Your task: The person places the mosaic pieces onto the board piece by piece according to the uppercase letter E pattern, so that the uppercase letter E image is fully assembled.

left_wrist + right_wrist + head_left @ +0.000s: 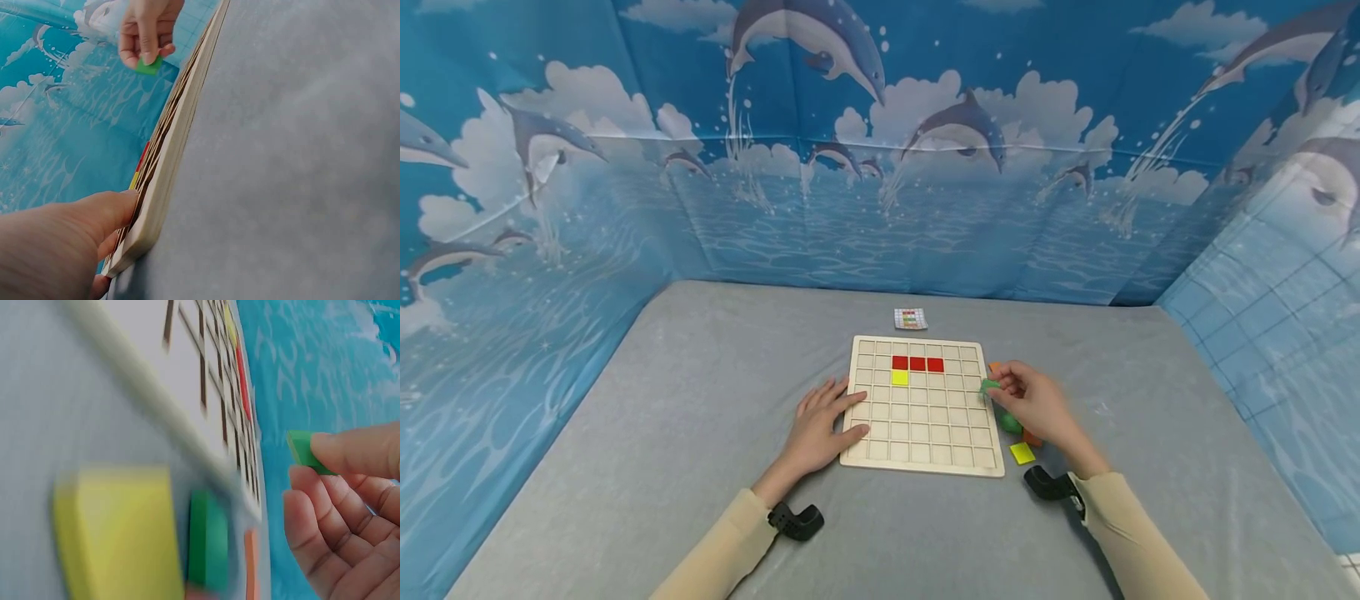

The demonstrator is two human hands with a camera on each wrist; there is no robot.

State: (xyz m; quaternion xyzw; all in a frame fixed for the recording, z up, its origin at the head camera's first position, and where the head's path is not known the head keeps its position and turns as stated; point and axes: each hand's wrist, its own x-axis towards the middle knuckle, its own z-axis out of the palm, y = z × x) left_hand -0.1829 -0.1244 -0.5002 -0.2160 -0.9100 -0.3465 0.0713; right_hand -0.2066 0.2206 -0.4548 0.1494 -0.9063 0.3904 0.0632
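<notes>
Two bare hands work at one wooden grid board [920, 432] lying flat on the grey table [625, 417]. Four tiles sit in its cells: three red tiles [917, 364] side by side in one row, and one yellow tile [900, 378] directly below the leftmost red. The left hand [817, 429] rests with fingers extended and spread at the board's left edge, thumb and forefinger on top. The right hand [1037, 404] pinches one green tile [988, 386] above the board's right edge. Just beside that edge lie one loose yellow tile [1022, 453] and some green [1011, 423] and orange pieces [1033, 437]; they are partly hidden, so their exact number cannot be told. One small printed card [911, 318] lies beyond the board's far edge.
</notes>
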